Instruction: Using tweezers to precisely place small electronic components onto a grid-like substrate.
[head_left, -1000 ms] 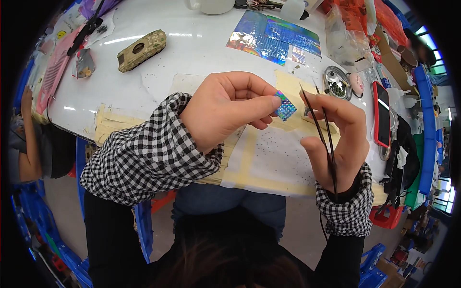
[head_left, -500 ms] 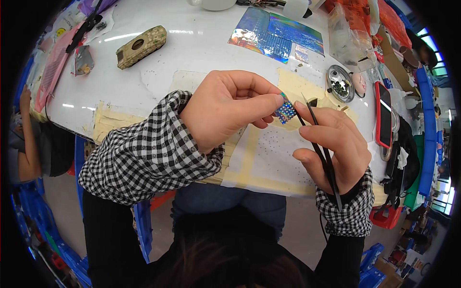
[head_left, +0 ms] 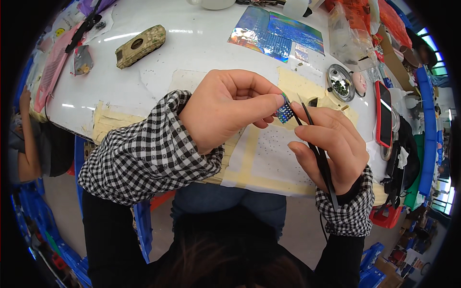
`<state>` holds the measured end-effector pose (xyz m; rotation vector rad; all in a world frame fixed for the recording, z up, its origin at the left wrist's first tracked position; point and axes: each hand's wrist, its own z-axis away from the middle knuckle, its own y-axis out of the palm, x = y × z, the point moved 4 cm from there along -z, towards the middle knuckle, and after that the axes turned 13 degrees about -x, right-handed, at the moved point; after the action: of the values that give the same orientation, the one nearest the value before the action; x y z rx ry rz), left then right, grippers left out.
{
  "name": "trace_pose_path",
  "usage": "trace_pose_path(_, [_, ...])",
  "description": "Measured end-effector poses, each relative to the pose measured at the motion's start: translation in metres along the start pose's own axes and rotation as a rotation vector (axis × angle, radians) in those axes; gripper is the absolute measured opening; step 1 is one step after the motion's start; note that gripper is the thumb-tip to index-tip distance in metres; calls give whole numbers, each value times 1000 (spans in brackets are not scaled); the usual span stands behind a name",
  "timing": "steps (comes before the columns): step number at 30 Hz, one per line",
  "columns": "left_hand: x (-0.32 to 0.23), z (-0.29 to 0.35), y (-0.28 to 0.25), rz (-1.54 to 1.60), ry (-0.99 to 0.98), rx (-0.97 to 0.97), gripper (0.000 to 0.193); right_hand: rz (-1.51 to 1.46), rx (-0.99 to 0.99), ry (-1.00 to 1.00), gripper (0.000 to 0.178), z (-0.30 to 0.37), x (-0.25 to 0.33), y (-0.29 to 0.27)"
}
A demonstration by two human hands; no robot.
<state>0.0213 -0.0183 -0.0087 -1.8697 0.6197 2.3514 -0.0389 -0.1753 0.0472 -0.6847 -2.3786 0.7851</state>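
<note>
1. Nearest, dotted paper (head_left: 269, 161) is spread along the table's (head_left: 201, 50) near edge, with open room above it.
2. Tweezers (head_left: 322, 165) are held in the right hand (head_left: 336, 144), legs parted, thumb spread; their long axis is slanted up-left, tips pointed away from the body.
3. And the foil (head_left: 285, 114) is pinched between left-hand (head_left: 225, 108) thumb and fingers, one corner turned down; whether it is touched by the tweezers cannot be told.
4. The right side is crowded by phone (head_left: 382, 114) and dish (head_left: 341, 73).
5. Farther off, bare table is left between model (head_left: 149, 45) and sheet (head_left: 259, 29).
</note>
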Motion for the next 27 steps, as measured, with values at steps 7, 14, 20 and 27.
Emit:
trace_pose_path(7, [0, 0, 0, -6, 24, 7, 17, -1, -3, 3, 21, 0, 1, 1])
trace_pose_path(14, [1, 0, 1, -53, 65, 11, 17, -2, 0, -13, 19, 0, 0, 2])
trace_pose_path(20, [3, -1, 0, 51, -119, 32, 17, -12, -11, -10, 19, 1, 0, 2])
trace_pose_path(27, [5, -1, 1, 143, -236, 66, 16, 81, -80, -181, 20, 1, 3, 6])
